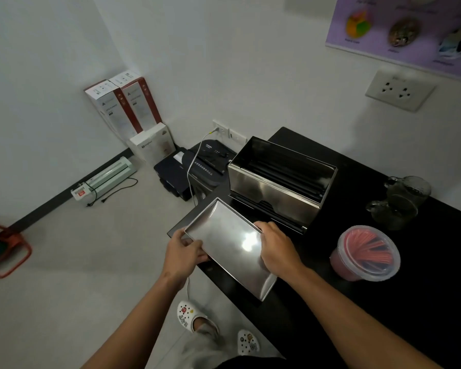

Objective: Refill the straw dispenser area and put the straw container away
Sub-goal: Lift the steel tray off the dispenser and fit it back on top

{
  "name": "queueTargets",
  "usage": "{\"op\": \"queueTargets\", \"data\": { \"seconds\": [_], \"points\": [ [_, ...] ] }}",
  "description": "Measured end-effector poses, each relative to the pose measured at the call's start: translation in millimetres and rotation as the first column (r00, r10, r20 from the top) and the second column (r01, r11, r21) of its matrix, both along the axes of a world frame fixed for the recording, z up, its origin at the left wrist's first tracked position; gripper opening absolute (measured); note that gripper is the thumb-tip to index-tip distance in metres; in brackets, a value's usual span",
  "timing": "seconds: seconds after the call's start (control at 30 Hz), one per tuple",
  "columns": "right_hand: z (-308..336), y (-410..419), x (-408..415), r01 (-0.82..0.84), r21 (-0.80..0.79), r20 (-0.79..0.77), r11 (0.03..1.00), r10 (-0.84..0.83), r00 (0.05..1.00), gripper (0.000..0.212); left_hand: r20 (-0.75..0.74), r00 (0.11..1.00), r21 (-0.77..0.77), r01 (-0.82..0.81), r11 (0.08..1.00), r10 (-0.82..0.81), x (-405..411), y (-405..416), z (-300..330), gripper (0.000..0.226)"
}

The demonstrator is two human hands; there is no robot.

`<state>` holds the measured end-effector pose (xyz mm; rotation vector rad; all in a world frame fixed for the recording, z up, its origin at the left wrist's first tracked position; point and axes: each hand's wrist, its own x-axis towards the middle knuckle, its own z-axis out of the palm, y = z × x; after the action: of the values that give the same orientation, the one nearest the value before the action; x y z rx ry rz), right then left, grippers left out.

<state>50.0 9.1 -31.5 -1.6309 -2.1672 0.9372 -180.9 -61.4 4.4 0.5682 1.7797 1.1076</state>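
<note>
A back room of a small drinks or dessert shop, part office: a purple menu poster (410, 27) of desserts hangs above a black counter (357, 262) carrying a steel straw dispenser (277, 182), a tub of red straws (367, 253) and glass mugs (402, 201), while a paper shredder (210, 166), a laminator (104, 178) and boxed supplies (128, 107) sit on the floor by the white walls.
</note>
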Motion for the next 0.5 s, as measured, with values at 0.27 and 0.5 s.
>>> {"op": "queueTargets", "data": {
  "seconds": [0.27,0.5],
  "points": [
    [34.8,4.9,-9.0,0.008,-0.366,-0.348,0.931,-0.145,0.926,0.037,-0.157,0.955,0.306,0.289,0.907,-0.252,-19.9,3.5,60.9,0.042],
    [65.9,-7.1,-2.8,-0.227,-0.656,-0.464,0.72,-0.148,0.873,0.031,-0.271,0.864,0.274,0.491,0.827,-0.423,-31.7,8.7,68.1,0.064]
  ]
}}
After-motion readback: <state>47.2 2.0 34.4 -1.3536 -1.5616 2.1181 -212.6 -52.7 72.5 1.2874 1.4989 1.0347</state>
